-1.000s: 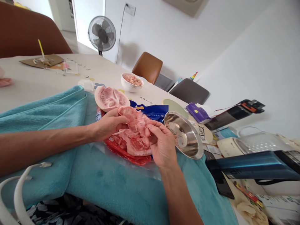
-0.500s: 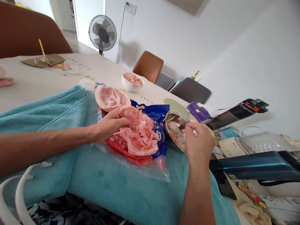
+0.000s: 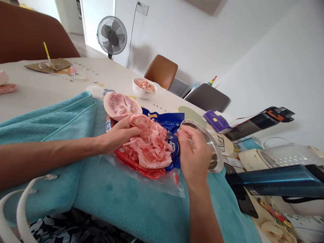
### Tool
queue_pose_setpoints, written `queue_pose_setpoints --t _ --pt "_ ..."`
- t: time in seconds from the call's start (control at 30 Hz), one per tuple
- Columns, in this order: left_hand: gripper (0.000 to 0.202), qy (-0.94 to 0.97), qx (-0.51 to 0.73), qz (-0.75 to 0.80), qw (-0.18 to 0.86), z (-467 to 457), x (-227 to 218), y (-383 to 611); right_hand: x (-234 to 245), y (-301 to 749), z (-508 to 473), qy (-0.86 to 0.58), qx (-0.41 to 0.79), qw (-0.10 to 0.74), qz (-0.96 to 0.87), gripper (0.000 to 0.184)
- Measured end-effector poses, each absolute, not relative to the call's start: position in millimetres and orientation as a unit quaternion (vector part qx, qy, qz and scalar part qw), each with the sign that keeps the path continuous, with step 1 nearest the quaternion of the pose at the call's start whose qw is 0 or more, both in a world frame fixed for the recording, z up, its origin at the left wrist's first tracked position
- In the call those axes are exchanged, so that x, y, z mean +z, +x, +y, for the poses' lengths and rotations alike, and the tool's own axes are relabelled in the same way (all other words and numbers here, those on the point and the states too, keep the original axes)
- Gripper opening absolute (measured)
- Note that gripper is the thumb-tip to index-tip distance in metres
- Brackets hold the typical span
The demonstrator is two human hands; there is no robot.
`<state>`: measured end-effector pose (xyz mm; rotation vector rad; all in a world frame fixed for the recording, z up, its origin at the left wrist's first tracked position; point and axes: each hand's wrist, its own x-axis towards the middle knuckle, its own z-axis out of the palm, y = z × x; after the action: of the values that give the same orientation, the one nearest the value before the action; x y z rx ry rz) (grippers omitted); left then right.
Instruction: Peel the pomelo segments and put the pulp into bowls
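Note:
My left hand grips a pink pomelo half by its upper left edge, thumb over the near side. The half's flesh is torn into loose shreds. Under it lie a blue-and-red plastic food bag and a clear film edge. My right hand is closed, its fingertips pinched at the bag's right side; whatever they hold is hidden. Behind that hand sits a shiny metal bowl, partly covered by it. A hollowed pomelo rind half rests just beyond my left hand.
A white bowl of pink pulp stands farther back on the table. Turquoise towel covers the near side. At right are a dark phone, a blue bottle, a purple packet and other clutter. A fan stands behind the table.
My right hand has moved left, from over the metal bowl towards the pomelo half. A silvery bit seen in its grip no longer shows. The bowl's right rim is now visible. My left hand stays put.

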<state>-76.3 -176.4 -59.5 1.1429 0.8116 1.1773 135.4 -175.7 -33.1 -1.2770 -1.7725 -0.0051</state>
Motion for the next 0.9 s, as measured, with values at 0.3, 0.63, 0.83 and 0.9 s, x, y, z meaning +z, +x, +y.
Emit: queue_pose_setpoints --t 0.3,0.63,0.83,0.9 --pt "0.016 0.536 0.532 0.338 0.562 -177 -61 -75 -56 93 -191 -0.488 0.052 0.366 -0.790 0.020" --pt "0.017 0.586 0.531 0.365 0.490 -176 -65 -77 -58 95 -193 -0.444 -0.036 0.373 -0.814 0.018" --pt "0.015 0.569 0.523 0.344 0.534 -176 -65 -77 -53 102 -191 -0.431 -0.049 0.344 -0.833 0.021" --pt "0.014 0.546 0.511 0.324 0.579 -176 -65 -76 -50 105 -191 -0.442 0.009 0.343 -0.829 0.021"
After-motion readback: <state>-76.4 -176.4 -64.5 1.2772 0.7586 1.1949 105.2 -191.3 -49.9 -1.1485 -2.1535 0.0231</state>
